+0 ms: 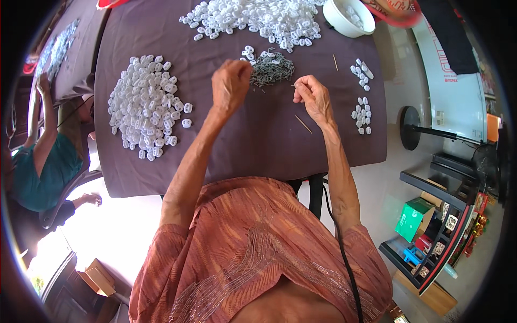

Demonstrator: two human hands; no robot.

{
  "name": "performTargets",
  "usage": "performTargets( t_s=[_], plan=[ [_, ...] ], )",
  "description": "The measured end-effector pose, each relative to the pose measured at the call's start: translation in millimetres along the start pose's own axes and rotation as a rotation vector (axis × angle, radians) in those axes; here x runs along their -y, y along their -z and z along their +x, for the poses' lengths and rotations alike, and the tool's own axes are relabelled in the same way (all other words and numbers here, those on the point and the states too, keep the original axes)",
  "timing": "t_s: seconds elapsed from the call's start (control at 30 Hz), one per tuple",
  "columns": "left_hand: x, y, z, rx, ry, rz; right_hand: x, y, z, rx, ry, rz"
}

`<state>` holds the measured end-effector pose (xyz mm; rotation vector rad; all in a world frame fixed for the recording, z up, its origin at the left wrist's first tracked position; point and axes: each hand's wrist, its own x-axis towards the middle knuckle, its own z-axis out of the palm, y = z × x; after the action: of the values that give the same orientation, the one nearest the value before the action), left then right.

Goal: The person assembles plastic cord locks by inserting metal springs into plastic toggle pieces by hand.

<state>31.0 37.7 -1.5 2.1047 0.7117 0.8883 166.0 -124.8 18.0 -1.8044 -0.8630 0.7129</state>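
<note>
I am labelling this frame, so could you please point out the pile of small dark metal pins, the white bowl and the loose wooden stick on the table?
pile of dark pins [273, 69], head view, middle of the heap.
white bowl [337, 22], head view, near rim.
wooden stick [302, 124], head view, mid-length.

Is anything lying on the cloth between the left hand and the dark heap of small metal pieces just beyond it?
Nothing visible: the left hand is raised right beside the dark metal heap, with no object in between.
</note>
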Motion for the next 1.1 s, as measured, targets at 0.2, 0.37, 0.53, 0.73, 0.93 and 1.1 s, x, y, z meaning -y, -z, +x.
performTargets(
  t_s=[0.2,0.37,0.53,0.73,0.93,1.1],
  plan=[
    [28.2,-3.7,43.2,0.029,-0.018,0.272,-3.6,-1.8,3.4,-0.024,0.0,0.085],
    [25.1,-4.3,47.7,0.151,-0.064,0.357,-4.3,-3.6,4.0,-0.033,-0.008,0.081],
    [28.9,-6.6,46.7,0.055,-0.145,0.373,-3.7,-4.1,3.2,-0.038,-0.004,0.097],
    [-6.1,16.0,40.0,0.229,0.529,-0.745,-2.2,-1.4,2.2,-0.042,-0.025,0.11],
    [-51.3,23.5,8.9,0.323,0.711,-1.303,60.4,-1.4,3.2,0.003,0.123,0.228],
    [-78.3,30.8,-1.3,0.361,0.703,-1.392,90.4,-0.1,-3.3,-0.008,0.258,0.172]
  ],
)
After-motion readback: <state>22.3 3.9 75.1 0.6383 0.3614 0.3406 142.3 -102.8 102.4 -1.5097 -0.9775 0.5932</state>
